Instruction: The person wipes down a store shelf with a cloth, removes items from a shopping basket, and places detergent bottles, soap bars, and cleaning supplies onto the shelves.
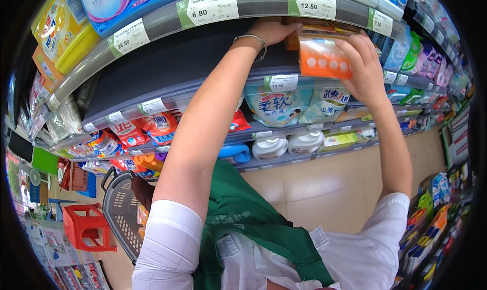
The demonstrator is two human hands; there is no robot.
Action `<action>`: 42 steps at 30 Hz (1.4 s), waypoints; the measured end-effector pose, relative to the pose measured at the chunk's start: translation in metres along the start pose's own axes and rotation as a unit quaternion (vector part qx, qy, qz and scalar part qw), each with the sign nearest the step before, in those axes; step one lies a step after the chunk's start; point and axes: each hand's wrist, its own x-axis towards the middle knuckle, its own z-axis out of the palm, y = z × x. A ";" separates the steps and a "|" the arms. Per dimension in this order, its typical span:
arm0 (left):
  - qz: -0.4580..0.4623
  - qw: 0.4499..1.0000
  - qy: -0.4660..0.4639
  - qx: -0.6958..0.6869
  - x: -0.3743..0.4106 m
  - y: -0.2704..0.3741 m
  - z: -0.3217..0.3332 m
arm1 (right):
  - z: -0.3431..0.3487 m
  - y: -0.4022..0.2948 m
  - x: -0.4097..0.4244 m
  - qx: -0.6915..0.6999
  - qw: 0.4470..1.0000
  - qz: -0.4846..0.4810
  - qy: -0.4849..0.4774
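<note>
My right hand [361, 63] grips an orange-and-white package [323, 59] at its right end, just in front of a dark shelf. The package looks blurred. My left hand [274, 31] reaches over the same shelf, its thumb close to the orange packs [292, 42] standing behind the held one. The shelf edge above hides part of its fingers, so its grip is unclear. Below both hands runs a price rail with a tag [280, 83]. A laundry detergent pouch [279, 105] and another pouch [323, 105] stand on the shelf below.
A grey shopping basket [121, 210] with orange packs inside is at the lower left, near a red plastic stool [87, 227]. The upper shelf edge [262, 6] overhangs my hands. OMO bags [161, 126] and white jugs [270, 148] fill lower shelves. More goods [426, 236] line the right.
</note>
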 end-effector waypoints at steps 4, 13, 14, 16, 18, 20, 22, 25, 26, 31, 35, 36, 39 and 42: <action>0.073 0.994 0.018 0.081 0.003 -0.008 0.014 | -0.018 -0.027 -0.038 -0.021 0.995 0.044 0.092; 0.002 0.997 0.019 0.075 0.011 0.004 0.024 | -0.033 -0.051 -0.078 0.020 0.991 0.095 0.095; 0.001 0.998 0.019 0.059 0.010 0.002 0.025 | -0.033 -0.051 -0.076 0.025 0.990 0.096 0.097; 0.030 0.993 0.064 0.098 0.003 0.001 0.030 | -0.030 -0.051 -0.073 0.033 0.989 0.101 0.105; 0.033 0.988 0.068 0.135 -0.002 0.001 0.030 | -0.027 -0.052 -0.071 0.044 0.987 0.107 0.109; 0.017 0.991 0.045 0.124 -0.003 0.004 0.030 | -0.024 -0.055 -0.068 0.055 0.986 0.115 0.110; 0.028 0.989 0.076 0.126 -0.009 0.015 0.035 | -0.022 -0.056 -0.068 0.055 0.987 0.107 0.108; 0.011 0.998 0.059 0.029 -0.014 0.017 0.034 | -0.020 -0.061 -0.070 0.067 0.987 0.101 0.105; -0.002 0.999 0.042 -0.033 -0.010 0.012 0.036 | -0.019 -0.063 -0.071 0.073 0.987 0.100 0.104; -0.037 0.989 0.143 0.002 -0.017 0.014 0.045 | -0.024 -0.071 -0.074 0.070 0.989 0.099 0.089; -0.034 0.981 0.191 0.017 -0.028 0.024 0.027 | -0.027 -0.080 -0.075 0.067 0.986 0.126 0.091; -0.001 0.971 0.240 0.004 -0.036 0.030 0.021 | -0.026 -0.083 -0.078 0.065 0.982 0.148 0.094; 0.120 0.922 0.367 0.021 -0.073 0.043 0.007 | -0.025 -0.086 -0.091 0.107 0.966 0.209 0.110; 0.231 0.908 0.349 0.008 -0.138 0.036 -0.016 | -0.012 -0.102 -0.081 0.152 0.948 0.238 0.148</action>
